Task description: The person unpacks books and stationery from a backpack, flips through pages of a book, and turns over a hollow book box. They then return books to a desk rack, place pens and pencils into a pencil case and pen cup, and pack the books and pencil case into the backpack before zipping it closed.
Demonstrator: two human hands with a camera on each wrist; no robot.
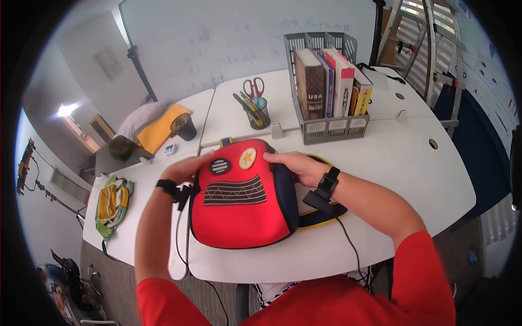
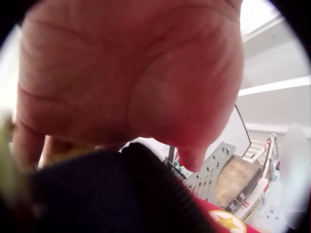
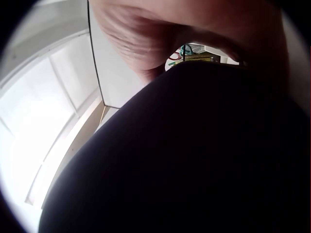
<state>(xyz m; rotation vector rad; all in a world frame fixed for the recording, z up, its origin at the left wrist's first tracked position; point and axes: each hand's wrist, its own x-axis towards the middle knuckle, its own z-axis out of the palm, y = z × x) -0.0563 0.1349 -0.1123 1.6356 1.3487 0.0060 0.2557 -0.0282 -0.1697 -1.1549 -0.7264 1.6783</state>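
Observation:
A red backpack (image 1: 234, 223) with dark blue sides lies front up on the white table, a star badge (image 1: 248, 158) and a striped round badge near its top. My left hand (image 1: 187, 167) grips its upper left edge, thumb on the front, the other fingers hidden behind. At the upper right edge my right hand (image 1: 298, 166) holds it the same way, thumb near the star badge. In the left wrist view the palm (image 2: 131, 73) arches over the dark side (image 2: 92, 194). The right wrist view shows the hand (image 3: 194, 24) over the dark side panel (image 3: 184, 145).
Behind the backpack stand a pen cup (image 1: 259, 117) with scissors and a grey rack (image 1: 337, 130) of books. Further left are a green and yellow bag (image 1: 114, 204), a small white timer (image 1: 171, 149), a dark cup (image 1: 185, 129) and a yellow cloth (image 1: 160, 130). Cables hang from both wrists.

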